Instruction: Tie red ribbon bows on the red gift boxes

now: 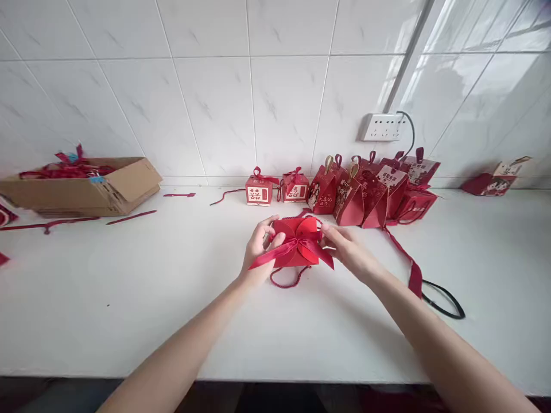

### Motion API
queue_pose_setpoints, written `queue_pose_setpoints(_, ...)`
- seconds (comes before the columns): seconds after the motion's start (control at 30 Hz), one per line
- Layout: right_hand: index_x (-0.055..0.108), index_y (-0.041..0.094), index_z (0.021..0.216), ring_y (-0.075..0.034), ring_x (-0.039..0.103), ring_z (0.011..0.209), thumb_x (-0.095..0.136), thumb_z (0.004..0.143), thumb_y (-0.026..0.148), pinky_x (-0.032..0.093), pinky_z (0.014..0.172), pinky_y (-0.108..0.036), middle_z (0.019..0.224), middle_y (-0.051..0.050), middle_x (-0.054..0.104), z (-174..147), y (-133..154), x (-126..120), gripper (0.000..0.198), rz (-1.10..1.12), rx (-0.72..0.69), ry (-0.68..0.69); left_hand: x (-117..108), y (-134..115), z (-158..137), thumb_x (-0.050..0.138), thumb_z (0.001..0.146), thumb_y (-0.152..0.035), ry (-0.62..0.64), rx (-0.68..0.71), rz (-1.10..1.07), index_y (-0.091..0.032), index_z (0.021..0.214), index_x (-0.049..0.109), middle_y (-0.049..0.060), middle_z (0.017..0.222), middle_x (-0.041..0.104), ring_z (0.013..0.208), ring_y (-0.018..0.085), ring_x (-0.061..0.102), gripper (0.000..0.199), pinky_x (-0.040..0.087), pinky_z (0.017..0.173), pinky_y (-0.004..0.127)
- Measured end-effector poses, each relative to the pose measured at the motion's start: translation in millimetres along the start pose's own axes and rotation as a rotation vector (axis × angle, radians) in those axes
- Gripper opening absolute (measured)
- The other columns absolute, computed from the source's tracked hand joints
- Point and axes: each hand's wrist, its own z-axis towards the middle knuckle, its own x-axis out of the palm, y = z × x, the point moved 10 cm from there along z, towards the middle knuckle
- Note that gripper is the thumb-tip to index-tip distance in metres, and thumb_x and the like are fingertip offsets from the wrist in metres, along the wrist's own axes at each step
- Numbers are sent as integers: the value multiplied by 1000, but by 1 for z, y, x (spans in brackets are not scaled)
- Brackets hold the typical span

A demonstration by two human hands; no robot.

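A small red gift box (284,260) with overlapping petal-like flaps lies on the counter between my hands. Across its top is a crimson ribbon bow (298,242), its two tails spreading down to the left and right. At the box's left edge my left hand (257,248) is closed on the bow's left side, thumb on top. On the right, my right hand (346,248) pinches the bow's right loop; its fingertips are partly hidden. A twisted red cord handle (287,285) sticks out from the near side of the box, and more cord shows at the far side.
Finished-looking red boxes (259,192) and several peaked boxes (349,202) stand along the tiled wall. A cardboard box (86,192) of ribbons sits at left. Right lie a ribbon strip (415,279), a black loop (447,312) and a tilted box (495,182). A power strip (383,127) is wall-mounted.
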Motion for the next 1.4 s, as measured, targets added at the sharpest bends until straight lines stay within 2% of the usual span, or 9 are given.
queue_pose_setpoints(0.23,50,17,62,-12,45,63,62,73,59,35,61,-27,67,0,52,-7,24,8,46,-130,-83,51,-3,0,0,53,83,-34,11,-15,-12,-21,74,45,6,132,52,112,20,54,19,44,88,32)
queue_pose_setpoints(0.4,46,18,62,-9,35,56,58,77,59,28,54,-25,62,3,40,-6,16,10,46,-78,-78,64,-5,-4,0,54,83,-34,-14,-3,-8,-20,71,45,6,127,54,116,20,52,21,43,90,31)
queue_pose_setpoints(0.53,51,18,69,-11,39,60,58,79,57,31,57,-25,66,2,43,-4,12,12,41,-6,-85,89,-6,-4,0,54,83,-34,-29,1,-1,-20,71,46,6,125,55,115,19,53,21,44,90,31)
queue_pose_setpoints(0.73,51,17,66,-11,44,59,62,75,57,34,57,-25,66,1,52,-4,12,10,42,-56,-57,62,-2,0,-1,57,82,-35,16,-24,-64,-20,74,48,7,129,50,117,21,51,20,45,90,33)
queue_pose_setpoints(0.9,49,18,65,-10,42,59,64,76,50,31,56,-25,65,2,48,-1,6,11,37,57,-46,91,1,3,-1,62,77,-33,40,-34,-110,-20,74,45,7,132,48,120,22,49,22,45,91,34)
queue_pose_setpoints(1.2,46,18,60,-10,40,60,67,73,41,32,60,-25,65,3,45,-2,5,21,34,234,-14,147,-2,5,2,53,85,-36,-14,2,-29,-21,79,49,8,131,51,117,21,51,17,39,95,36)
queue_pose_setpoints(1.4,39,19,57,-9,29,56,69,66,34,26,54,-25,61,5,31,2,-5,17,35,363,33,71,-2,5,0,48,88,-36,-26,44,17,-21,87,48,8,123,55,116,19,51,15,40,93,32)
